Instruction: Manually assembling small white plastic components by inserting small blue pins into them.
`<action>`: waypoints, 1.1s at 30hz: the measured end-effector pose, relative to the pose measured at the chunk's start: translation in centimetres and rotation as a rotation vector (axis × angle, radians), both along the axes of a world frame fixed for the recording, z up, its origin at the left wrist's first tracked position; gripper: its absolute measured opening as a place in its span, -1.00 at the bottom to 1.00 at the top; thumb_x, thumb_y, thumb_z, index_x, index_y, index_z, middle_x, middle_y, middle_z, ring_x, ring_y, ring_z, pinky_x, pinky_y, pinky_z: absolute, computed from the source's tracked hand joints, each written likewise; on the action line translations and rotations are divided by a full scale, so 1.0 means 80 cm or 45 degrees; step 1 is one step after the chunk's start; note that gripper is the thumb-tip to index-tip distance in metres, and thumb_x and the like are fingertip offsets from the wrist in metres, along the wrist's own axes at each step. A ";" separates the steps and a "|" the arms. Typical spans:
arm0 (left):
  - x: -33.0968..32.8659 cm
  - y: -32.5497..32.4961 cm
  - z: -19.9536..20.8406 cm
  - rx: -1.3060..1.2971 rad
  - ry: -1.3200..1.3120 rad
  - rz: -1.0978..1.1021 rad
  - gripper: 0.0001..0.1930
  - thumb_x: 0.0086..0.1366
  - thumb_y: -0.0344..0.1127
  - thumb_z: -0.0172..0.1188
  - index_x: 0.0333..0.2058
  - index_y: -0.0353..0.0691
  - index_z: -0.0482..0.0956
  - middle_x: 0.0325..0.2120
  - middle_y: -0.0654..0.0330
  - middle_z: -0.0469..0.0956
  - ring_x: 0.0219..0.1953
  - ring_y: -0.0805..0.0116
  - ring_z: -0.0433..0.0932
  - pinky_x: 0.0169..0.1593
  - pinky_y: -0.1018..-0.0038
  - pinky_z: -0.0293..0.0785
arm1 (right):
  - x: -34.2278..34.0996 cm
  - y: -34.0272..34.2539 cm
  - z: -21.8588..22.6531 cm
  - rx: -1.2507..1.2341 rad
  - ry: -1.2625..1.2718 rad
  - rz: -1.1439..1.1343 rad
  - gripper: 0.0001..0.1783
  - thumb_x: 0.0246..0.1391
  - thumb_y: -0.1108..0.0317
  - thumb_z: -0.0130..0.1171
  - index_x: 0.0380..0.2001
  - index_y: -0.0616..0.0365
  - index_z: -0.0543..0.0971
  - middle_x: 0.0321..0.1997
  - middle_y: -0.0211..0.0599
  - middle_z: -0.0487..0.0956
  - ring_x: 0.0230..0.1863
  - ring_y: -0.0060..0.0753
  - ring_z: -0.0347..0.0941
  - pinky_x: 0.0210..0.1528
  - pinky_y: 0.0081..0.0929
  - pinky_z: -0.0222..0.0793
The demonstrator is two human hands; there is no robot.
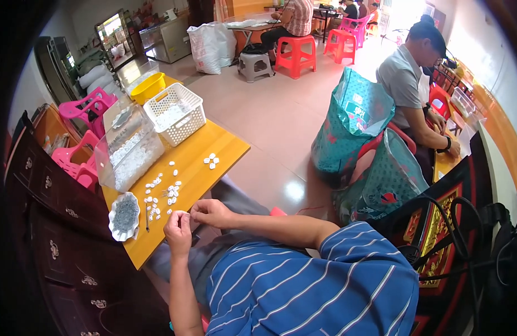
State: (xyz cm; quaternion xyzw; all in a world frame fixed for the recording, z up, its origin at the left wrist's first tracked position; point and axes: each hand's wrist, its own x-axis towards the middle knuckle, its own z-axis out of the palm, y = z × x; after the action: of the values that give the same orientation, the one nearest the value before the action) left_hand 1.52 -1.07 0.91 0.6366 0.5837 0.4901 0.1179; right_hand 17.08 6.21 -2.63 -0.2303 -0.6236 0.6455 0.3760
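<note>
My left hand [178, 228] and my right hand [211, 211] meet at the near edge of the orange table [225, 147], fingertips pinched together on a tiny white piece that I can barely make out. Several small white plastic pieces [160, 196] lie scattered on the table just beyond my hands, with a small cluster [211, 161] farther right. A white scalloped dish [124, 215] of small grey parts sits left of my left hand, a thin metal tool [147, 222] beside it.
A clear plastic bin [127, 148] of white pieces and a white perforated basket [176, 113] stand at the table's far end. Dark wooden cabinet [51, 224] on the left. Teal woven bags [356, 123] and a seated person [410, 78] are to the right.
</note>
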 end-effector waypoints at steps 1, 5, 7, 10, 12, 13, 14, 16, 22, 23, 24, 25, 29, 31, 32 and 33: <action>-0.001 -0.001 0.000 -0.004 -0.034 0.007 -0.81 0.37 -0.35 0.17 -0.41 -0.32 0.51 -0.58 0.10 0.51 -0.50 0.26 0.50 -0.36 0.34 0.42 | 0.004 -0.002 -0.001 0.000 -0.002 0.000 -0.85 0.23 0.36 0.21 -0.30 0.24 0.59 -0.39 -0.44 0.61 -0.32 -0.64 0.50 -0.22 -0.56 0.48; -0.012 -0.003 -0.001 -0.097 -0.239 0.045 -0.80 0.38 -0.37 0.15 -0.44 -0.31 0.49 -0.61 0.12 0.48 -0.53 0.34 0.46 -0.40 0.38 0.39 | 0.003 0.000 0.002 0.299 -0.182 -0.175 -0.82 0.16 0.29 0.24 -0.34 0.20 0.63 -0.44 -0.31 0.64 -0.37 -0.50 0.57 -0.26 -0.46 0.51; -0.033 0.001 -0.020 -0.120 -0.316 0.013 -0.78 0.38 -0.36 0.12 -0.47 -0.31 0.48 -0.63 0.15 0.45 -0.57 0.39 0.40 -0.45 0.41 0.35 | -0.009 -0.002 -0.005 0.533 -0.234 -0.339 -0.82 0.10 0.25 0.26 -0.37 0.12 0.68 -0.38 -0.14 0.68 -0.34 -0.27 0.65 -0.24 -0.34 0.55; -0.021 0.008 -0.008 0.012 -0.068 0.027 -0.75 0.37 -0.33 0.13 -0.48 -0.34 0.47 -0.65 0.07 0.43 -0.60 0.33 0.40 -0.46 0.35 0.37 | 0.007 0.006 0.014 0.500 -0.267 -0.351 -0.81 0.14 0.24 0.28 -0.32 0.14 0.69 -0.35 -0.13 0.69 -0.34 -0.29 0.66 -0.24 -0.36 0.55; -0.018 0.013 -0.009 0.020 -0.012 0.056 -0.79 0.33 -0.30 0.17 -0.43 -0.31 0.57 -0.57 -0.10 0.56 -0.52 0.04 0.60 -0.42 0.23 0.44 | 0.014 0.022 0.019 0.610 -0.331 -0.400 -0.79 0.16 0.26 0.27 -0.26 0.17 0.67 -0.34 -0.09 0.68 -0.32 -0.23 0.66 -0.23 -0.34 0.54; -0.024 0.012 -0.017 -0.019 0.028 0.084 -0.79 0.32 -0.26 0.19 -0.42 -0.28 0.60 -0.54 -0.10 0.59 -0.47 -0.10 0.62 -0.42 0.17 0.46 | 0.013 0.025 0.028 0.626 -0.381 -0.413 -0.79 0.16 0.27 0.26 -0.26 0.18 0.66 -0.34 -0.07 0.68 -0.31 -0.12 0.66 -0.23 -0.29 0.53; -0.026 0.013 -0.026 0.011 -0.005 0.108 -0.79 0.31 -0.24 0.21 -0.43 -0.25 0.59 -0.54 -0.08 0.59 -0.44 -0.14 0.61 -0.39 0.14 0.48 | 0.012 0.034 0.033 0.623 -0.405 -0.391 -0.80 0.15 0.28 0.25 -0.27 0.18 0.66 -0.33 -0.06 0.68 -0.29 -0.08 0.65 -0.22 -0.28 0.53; -0.031 0.007 -0.020 -0.058 0.062 0.158 -0.77 0.30 -0.22 0.22 -0.45 -0.25 0.57 -0.55 -0.06 0.60 -0.45 -0.11 0.62 -0.36 0.14 0.49 | 0.007 0.053 0.044 0.691 -0.482 -0.391 -0.82 0.14 0.31 0.25 -0.29 0.19 0.66 -0.32 -0.06 0.68 -0.28 -0.06 0.64 -0.20 -0.26 0.52; -0.042 -0.002 -0.024 -0.058 -0.059 0.178 -0.75 0.29 -0.20 0.23 -0.47 -0.27 0.57 -0.55 -0.04 0.60 -0.47 -0.08 0.62 -0.36 0.15 0.49 | -0.037 0.123 0.056 1.024 -0.536 -0.499 -0.84 0.11 0.34 0.27 -0.33 0.21 0.65 -0.35 -0.13 0.65 -0.32 -0.16 0.60 -0.21 -0.31 0.50; -0.044 -0.005 -0.025 -0.072 -0.082 0.182 -0.75 0.28 -0.20 0.23 -0.48 -0.27 0.57 -0.55 -0.05 0.60 -0.47 -0.07 0.61 -0.37 0.16 0.49 | -0.048 0.129 0.055 1.065 -0.572 -0.542 -0.84 0.11 0.34 0.29 -0.34 0.22 0.64 -0.37 -0.15 0.64 -0.33 -0.23 0.59 -0.22 -0.34 0.49; -0.041 -0.002 -0.026 -0.062 -0.085 0.190 -0.75 0.28 -0.20 0.23 -0.48 -0.27 0.57 -0.55 -0.05 0.60 -0.47 -0.07 0.61 -0.37 0.16 0.49 | -0.056 0.141 0.052 1.005 -0.541 -0.524 -0.84 0.09 0.32 0.29 -0.34 0.21 0.66 -0.35 -0.13 0.64 -0.32 -0.17 0.58 -0.21 -0.30 0.48; -0.036 -0.001 -0.028 -0.014 -0.078 0.184 -0.75 0.29 -0.22 0.23 -0.48 -0.29 0.57 -0.58 -0.02 0.59 -0.50 0.00 0.61 -0.39 0.21 0.48 | -0.058 0.146 0.044 1.016 -0.535 -0.517 -0.84 0.09 0.32 0.29 -0.34 0.21 0.66 -0.35 -0.13 0.64 -0.32 -0.17 0.58 -0.21 -0.30 0.48; -0.038 0.006 -0.037 0.079 -0.047 0.153 -0.75 0.29 -0.24 0.22 -0.47 -0.32 0.58 -0.57 -0.03 0.59 -0.50 0.02 0.62 -0.38 0.24 0.48 | -0.085 0.157 0.037 1.102 -0.601 -0.497 -0.83 0.06 0.29 0.28 -0.37 0.17 0.69 -0.32 -0.12 0.64 -0.29 -0.12 0.59 -0.17 -0.24 0.49; -0.041 0.001 -0.038 0.065 -0.077 0.179 -0.75 0.28 -0.24 0.22 -0.47 -0.32 0.58 -0.57 -0.04 0.58 -0.49 0.01 0.62 -0.38 0.24 0.48 | -0.099 0.149 0.041 1.094 -0.749 -0.424 -0.82 0.07 0.25 0.22 -0.36 0.07 0.71 -0.25 -0.08 0.64 -0.17 0.00 0.60 -0.09 -0.15 0.50; -0.040 0.002 -0.036 0.049 -0.107 0.173 -0.75 0.28 -0.24 0.22 -0.48 -0.32 0.58 -0.57 -0.04 0.58 -0.49 0.01 0.62 -0.38 0.23 0.47 | -0.102 0.152 0.039 1.101 -0.748 -0.422 -0.82 0.07 0.25 0.22 -0.36 0.07 0.71 -0.25 -0.08 0.64 -0.17 0.00 0.60 -0.09 -0.15 0.50; -0.040 0.004 -0.035 0.055 -0.109 0.175 -0.75 0.28 -0.24 0.22 -0.48 -0.32 0.58 -0.57 -0.04 0.58 -0.49 0.01 0.62 -0.38 0.23 0.47 | -0.105 0.156 0.037 1.136 -0.777 -0.414 -0.82 0.07 0.26 0.20 -0.36 0.06 0.71 -0.23 -0.08 0.64 -0.17 0.00 0.60 -0.08 -0.14 0.50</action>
State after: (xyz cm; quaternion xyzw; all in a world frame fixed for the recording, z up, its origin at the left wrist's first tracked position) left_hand -1.65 -0.79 -1.90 0.5758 0.6097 0.5362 0.0954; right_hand 8.65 18.69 0.30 -0.3182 -0.8731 0.1574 0.3342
